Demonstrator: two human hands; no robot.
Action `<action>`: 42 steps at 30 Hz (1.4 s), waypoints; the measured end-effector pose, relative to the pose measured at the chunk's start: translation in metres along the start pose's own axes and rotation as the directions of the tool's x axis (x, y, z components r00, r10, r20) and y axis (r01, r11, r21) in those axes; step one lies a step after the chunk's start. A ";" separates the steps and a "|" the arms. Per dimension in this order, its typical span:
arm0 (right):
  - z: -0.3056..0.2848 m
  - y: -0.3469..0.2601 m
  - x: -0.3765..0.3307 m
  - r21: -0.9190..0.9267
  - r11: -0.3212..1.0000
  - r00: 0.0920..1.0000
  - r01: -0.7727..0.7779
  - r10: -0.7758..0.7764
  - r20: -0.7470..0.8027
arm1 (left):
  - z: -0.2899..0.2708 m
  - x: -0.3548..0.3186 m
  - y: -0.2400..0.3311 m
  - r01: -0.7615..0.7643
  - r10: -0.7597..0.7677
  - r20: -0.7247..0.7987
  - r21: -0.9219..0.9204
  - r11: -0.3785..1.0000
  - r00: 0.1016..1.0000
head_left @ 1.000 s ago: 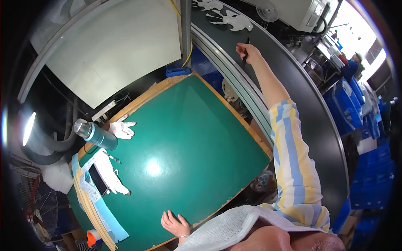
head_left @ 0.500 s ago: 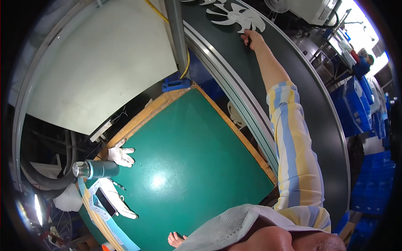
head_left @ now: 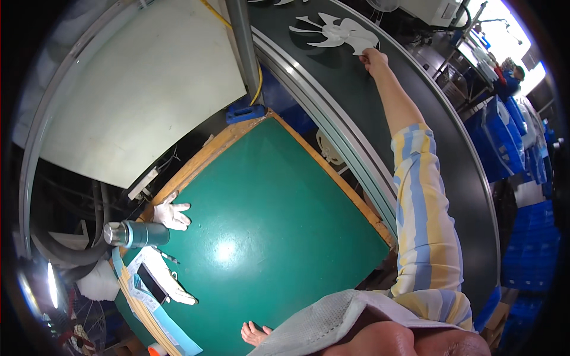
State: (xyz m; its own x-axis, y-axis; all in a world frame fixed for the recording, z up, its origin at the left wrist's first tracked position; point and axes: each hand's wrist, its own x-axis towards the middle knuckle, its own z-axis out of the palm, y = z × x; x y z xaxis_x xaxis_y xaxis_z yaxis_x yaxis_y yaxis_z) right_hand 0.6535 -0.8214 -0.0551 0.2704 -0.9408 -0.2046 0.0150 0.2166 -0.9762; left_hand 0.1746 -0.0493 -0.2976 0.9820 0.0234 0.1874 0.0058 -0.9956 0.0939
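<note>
My right hand [head_left: 373, 59] is stretched far out over the dark conveyor belt [head_left: 442, 172]. Its fingers pinch the edge of one blade of a white plastic fan impeller [head_left: 350, 34]. The impeller appears tilted, with a shadow on the belt under it. Near the lower edge, my left hand [head_left: 255, 333] rests on the green tabletop [head_left: 267, 196], fingers spread and holding nothing; its wrist is hidden behind the white mask [head_left: 320, 317]. Part of another white impeller [head_left: 279, 2] shows at the top edge of the view.
On the table's left lie white gloves [head_left: 172, 215], a thermos bottle [head_left: 139, 234], a phone [head_left: 151, 283] and papers [head_left: 178, 332]. A metal post [head_left: 242, 53] and the conveyor's aluminium rail [head_left: 320, 107] border the table. Blue bins [head_left: 531, 243] stand at the right.
My right hand has moved slightly right and nearer, drawing the impeller with it, and the impeller's tilt has changed. The left hand stays on the tabletop. The whole view has shifted a little.
</note>
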 end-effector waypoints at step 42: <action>-0.415 0.229 -0.568 -0.267 0.931 0.129 0.249 0.241 0.962 | -0.098 -0.024 0.022 0.257 -0.195 0.284 -0.204 0.944 0.939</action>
State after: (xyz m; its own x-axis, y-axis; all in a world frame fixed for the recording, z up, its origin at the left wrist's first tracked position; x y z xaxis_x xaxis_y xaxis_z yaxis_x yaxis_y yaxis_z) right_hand 0.1041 -0.3454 -0.1922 0.9644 0.1816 -0.1923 -0.1759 -0.1023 -0.9791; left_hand 0.1322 -0.0624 -0.2039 0.9745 0.1899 -0.1195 0.2197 -0.9156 0.3367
